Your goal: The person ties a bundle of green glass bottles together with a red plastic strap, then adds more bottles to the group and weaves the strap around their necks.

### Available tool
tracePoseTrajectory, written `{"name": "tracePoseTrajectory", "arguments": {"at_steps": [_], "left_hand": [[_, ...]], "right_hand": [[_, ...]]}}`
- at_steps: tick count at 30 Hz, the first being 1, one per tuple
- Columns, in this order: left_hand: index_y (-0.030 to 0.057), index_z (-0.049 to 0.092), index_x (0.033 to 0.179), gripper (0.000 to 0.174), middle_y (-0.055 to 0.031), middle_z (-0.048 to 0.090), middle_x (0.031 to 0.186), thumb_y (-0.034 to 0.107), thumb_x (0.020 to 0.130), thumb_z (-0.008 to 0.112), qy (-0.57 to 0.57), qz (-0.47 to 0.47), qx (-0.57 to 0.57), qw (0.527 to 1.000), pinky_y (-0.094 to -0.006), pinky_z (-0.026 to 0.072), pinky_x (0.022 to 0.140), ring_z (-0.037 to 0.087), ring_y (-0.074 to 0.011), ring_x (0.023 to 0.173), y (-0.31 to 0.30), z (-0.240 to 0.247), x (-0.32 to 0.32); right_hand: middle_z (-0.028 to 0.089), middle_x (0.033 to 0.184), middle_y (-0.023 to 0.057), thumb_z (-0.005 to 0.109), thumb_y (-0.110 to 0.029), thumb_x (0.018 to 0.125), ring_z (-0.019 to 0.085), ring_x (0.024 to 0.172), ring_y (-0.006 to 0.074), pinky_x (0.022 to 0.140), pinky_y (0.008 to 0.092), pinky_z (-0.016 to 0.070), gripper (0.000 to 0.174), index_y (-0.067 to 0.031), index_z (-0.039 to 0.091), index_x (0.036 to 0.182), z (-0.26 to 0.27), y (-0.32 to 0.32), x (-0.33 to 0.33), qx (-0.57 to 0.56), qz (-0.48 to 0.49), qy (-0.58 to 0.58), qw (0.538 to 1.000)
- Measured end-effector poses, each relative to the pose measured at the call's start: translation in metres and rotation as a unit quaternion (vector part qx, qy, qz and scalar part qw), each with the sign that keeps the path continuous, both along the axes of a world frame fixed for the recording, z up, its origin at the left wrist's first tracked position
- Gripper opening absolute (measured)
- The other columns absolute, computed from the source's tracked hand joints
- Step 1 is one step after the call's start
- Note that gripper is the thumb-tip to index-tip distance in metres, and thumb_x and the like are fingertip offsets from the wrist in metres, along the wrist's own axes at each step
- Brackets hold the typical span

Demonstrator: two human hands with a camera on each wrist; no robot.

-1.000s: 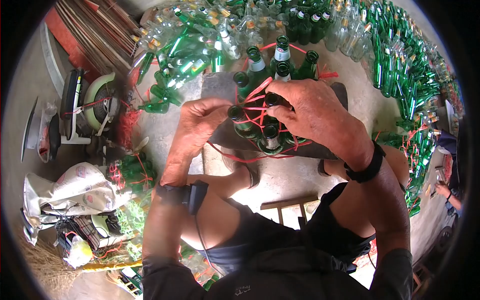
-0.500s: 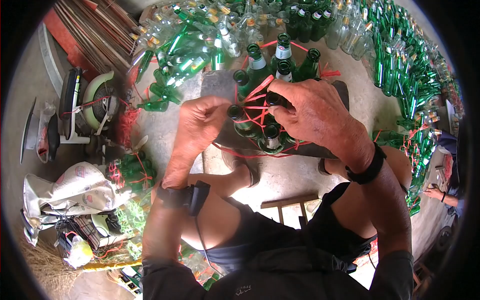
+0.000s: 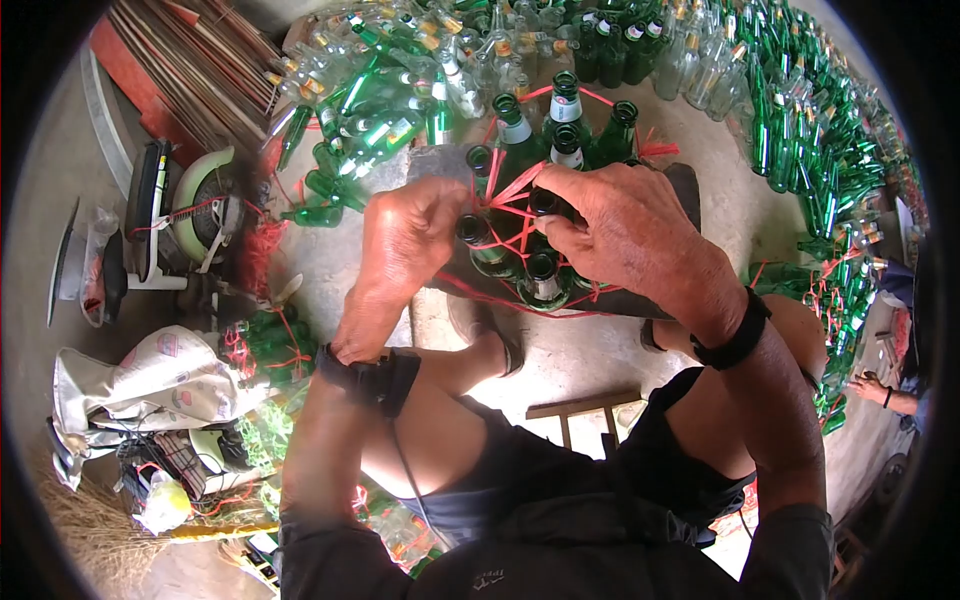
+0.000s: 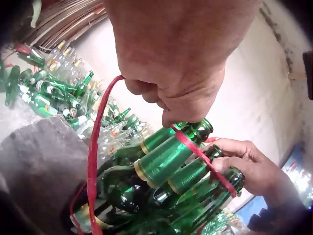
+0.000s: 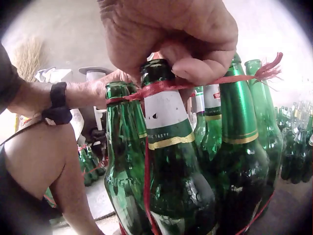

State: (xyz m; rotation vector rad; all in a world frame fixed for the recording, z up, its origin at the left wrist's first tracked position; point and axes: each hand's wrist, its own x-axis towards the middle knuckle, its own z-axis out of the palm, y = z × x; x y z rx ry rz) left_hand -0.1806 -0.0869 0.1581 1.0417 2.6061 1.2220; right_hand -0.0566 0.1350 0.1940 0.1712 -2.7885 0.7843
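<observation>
Green bottles [image 3: 541, 284] [image 5: 181, 191] stand in a cluster on a dark slab [image 3: 645, 298], with red twine [image 3: 512, 210] [image 4: 200, 155] crossing between their necks. The left hand [image 3: 410, 235] [image 4: 176, 58], fingers curled, pinches the twine at the left side of the cluster; in the left wrist view a long strand hangs from it. Over the right-hand necks, the right hand [image 3: 640, 225] [image 5: 171, 34] has its thumb and fingers bent together on the twine, close beside a bottle mouth. Its fingertips are partly hidden in the head view.
Heaps of green and clear bottles [image 3: 385, 130] lie behind and along the right. A fan [image 3: 205, 205], a white sack [image 3: 165, 375] and tied bottles [image 3: 270, 345] are at left. Another person's hand [image 3: 870, 388] shows at far right. Wooden strips [image 3: 200, 70] lie back left.
The left hand has shifted slightly up and toward the bottles. A twine strand now stands up beside the left rear bottle neck. The right hand has barely moved.
</observation>
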Motion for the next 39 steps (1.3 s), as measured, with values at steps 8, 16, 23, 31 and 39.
{"name": "tracePoseTrajectory", "arguments": {"at_steps": [8, 16, 23, 31, 39], "left_hand": [[0.0079, 0.071, 0.106, 0.017, -0.0199, 0.071, 0.089, 0.007, 0.089, 0.071, 0.027, 0.04, -0.077, 0.996, -0.0382, 0.0552, 0.064, 0.072, -0.035, 0.076, 0.012, 0.019, 0.001], [0.0106, 0.068, 0.128, 0.039, -0.0081, 0.054, 0.064, 0.002, 0.09, 0.073, 0.091, -0.029, -0.025, 0.995, -0.0237, 0.0451, 0.058, 0.043, -0.0086, 0.057, 0.014, 0.02, -0.006], [0.0124, 0.067, 0.13, 0.044, -0.0175, 0.071, 0.115, 0.001, 0.088, 0.072, 0.167, -0.098, -0.046, 0.98, -0.0338, 0.0574, 0.068, 0.073, -0.0228, 0.071, 0.013, 0.027, -0.015], [0.0112, 0.066, 0.131, 0.044, -0.018, 0.071, 0.116, 0.004, 0.088, 0.068, 0.214, -0.135, -0.121, 0.96, -0.0409, 0.0599, 0.074, 0.072, -0.0364, 0.086, 0.014, 0.036, -0.018], [0.0065, 0.063, 0.133, 0.044, -0.0209, 0.069, 0.117, 0.004, 0.09, 0.066, 0.236, -0.149, -0.146, 0.949, -0.0422, 0.0603, 0.082, 0.07, -0.0386, 0.1, 0.013, 0.034, -0.021]], "right_hand": [[0.065, 0.07, 0.0141, 0.071, -0.013, 0.083, 0.065, 0.068, 0.0369, 0.062, 0.0484, 0.051, 0.034, -0.0129, 0.066, 0.116, -0.002, -0.001, 0.001, 0.003, -0.013, 0.002, 1.0], [0.066, 0.067, 0.0152, 0.063, -0.018, 0.089, 0.068, 0.065, 0.0388, 0.061, 0.0527, 0.0525, 0.022, -0.0113, 0.062, 0.111, -0.001, -0.001, 0.002, 0.0, -0.004, 0.008, 1.0], [0.066, 0.067, 0.0131, 0.063, -0.018, 0.09, 0.067, 0.064, 0.0374, 0.06, 0.0522, 0.0519, 0.022, -0.0113, 0.059, 0.111, -0.004, -0.002, 0.005, 0.017, 0.003, 0.026, 1.0], [0.067, 0.07, 0.0127, 0.067, -0.025, 0.093, 0.069, 0.067, 0.0343, 0.06, 0.048, 0.0533, 0.024, -0.0082, 0.056, 0.107, -0.009, -0.002, 0.007, 0.046, 0.002, 0.025, 0.999], [0.067, 0.078, 0.017, 0.07, -0.022, 0.09, 0.068, 0.073, 0.0393, 0.063, 0.0496, 0.0528, 0.025, -0.0035, 0.058, 0.102, -0.003, 0.005, 0.014, 0.029, 0.018, -0.009, 0.999]]}}
